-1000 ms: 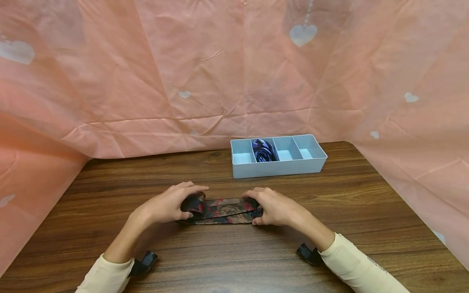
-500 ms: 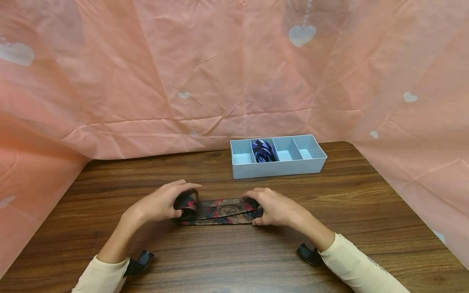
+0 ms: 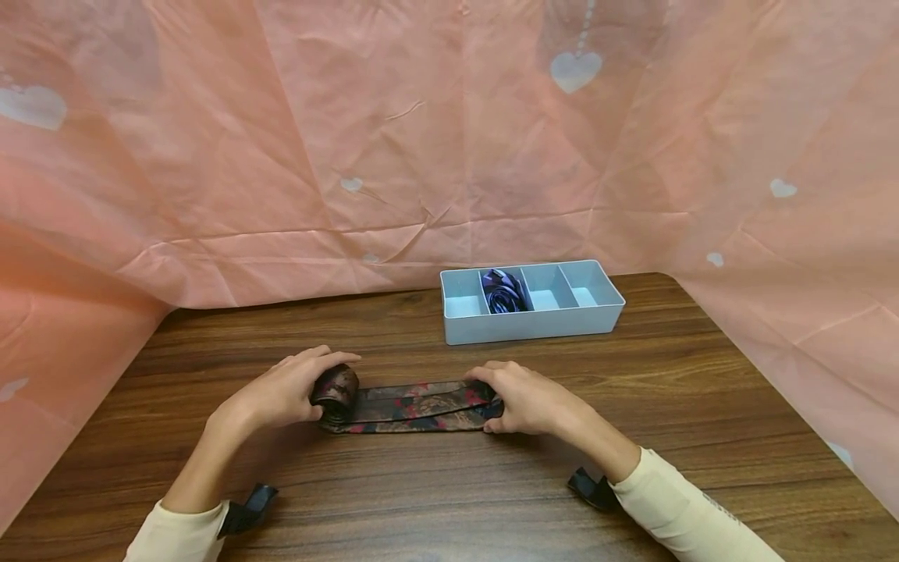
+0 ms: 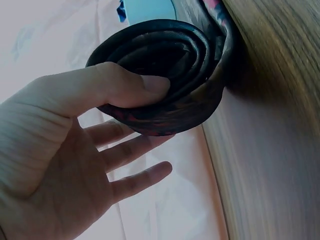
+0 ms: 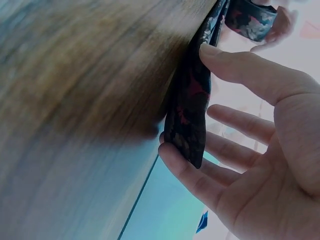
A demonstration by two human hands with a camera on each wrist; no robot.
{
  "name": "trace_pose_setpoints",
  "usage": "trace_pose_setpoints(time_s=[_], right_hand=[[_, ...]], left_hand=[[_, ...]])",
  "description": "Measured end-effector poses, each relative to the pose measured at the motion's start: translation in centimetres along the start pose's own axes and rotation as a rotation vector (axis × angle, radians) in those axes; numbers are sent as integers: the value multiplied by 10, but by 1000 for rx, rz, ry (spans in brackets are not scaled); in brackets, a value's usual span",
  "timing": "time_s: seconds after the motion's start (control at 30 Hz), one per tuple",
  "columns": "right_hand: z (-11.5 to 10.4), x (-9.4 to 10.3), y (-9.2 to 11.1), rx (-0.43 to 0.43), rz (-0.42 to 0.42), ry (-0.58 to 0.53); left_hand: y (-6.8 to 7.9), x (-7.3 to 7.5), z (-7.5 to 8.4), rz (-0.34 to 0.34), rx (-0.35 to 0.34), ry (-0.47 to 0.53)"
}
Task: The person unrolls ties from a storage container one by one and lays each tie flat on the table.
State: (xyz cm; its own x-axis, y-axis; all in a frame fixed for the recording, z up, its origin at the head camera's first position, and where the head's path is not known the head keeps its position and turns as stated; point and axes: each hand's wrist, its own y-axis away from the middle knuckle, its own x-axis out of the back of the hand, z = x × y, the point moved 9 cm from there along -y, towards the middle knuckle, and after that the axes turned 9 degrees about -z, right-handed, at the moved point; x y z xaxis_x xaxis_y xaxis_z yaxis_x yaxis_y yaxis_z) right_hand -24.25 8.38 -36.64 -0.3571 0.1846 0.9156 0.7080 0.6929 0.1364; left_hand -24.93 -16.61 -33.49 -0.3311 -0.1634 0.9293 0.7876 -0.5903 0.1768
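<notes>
A dark necktie with red flowers [image 3: 421, 406] lies flat on the wooden table [image 3: 449, 499]. Its left end is wound into a roll [image 3: 335, 394]. My left hand [image 3: 298, 384] grips that roll, fingers over its top. In the left wrist view the thumb of the left hand [image 4: 75, 150] presses on the spiral face of the roll [image 4: 165, 55]. My right hand [image 3: 523, 400] holds the tie's right end against the table. In the right wrist view the thumb and fingers of the right hand [image 5: 260, 165] pinch the end of the tie [image 5: 192, 110].
A pale blue divided tray [image 3: 534, 324] stands behind the hands. A rolled purple tie [image 3: 504, 290] sits in its second compartment from the left. Pink cloth with white hearts [image 3: 281, 156] hangs at the back and both sides.
My left hand and the roll have moved left along the table, so the flat stretch of tie is longer. The right hand has stayed in place.
</notes>
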Motion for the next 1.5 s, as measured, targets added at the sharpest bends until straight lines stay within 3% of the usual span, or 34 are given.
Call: trace_pose_setpoints(time_s=[0.43, 0.7, 0.8, 1.07, 1.3, 1.5], right_hand=[[-1, 1, -2, -26, -10, -16], [0, -1, -1, -36, -16, -9], [0, -1, -1, -38, -18, -11], [0, 1, 0, -37, -13, -2], [0, 1, 1, -35, -13, 0], [1, 0, 1, -38, -23, -9]], left_hand=[[8, -5, -16, -14, 55, -81], [8, -10, -18, -20, 50, -96], [7, -11, -17, -26, 23, -49], [8, -8, -24, -25, -136, 151], [8, -8, -32, -26, -148, 191], [9, -11, -41, -59, -184, 310]])
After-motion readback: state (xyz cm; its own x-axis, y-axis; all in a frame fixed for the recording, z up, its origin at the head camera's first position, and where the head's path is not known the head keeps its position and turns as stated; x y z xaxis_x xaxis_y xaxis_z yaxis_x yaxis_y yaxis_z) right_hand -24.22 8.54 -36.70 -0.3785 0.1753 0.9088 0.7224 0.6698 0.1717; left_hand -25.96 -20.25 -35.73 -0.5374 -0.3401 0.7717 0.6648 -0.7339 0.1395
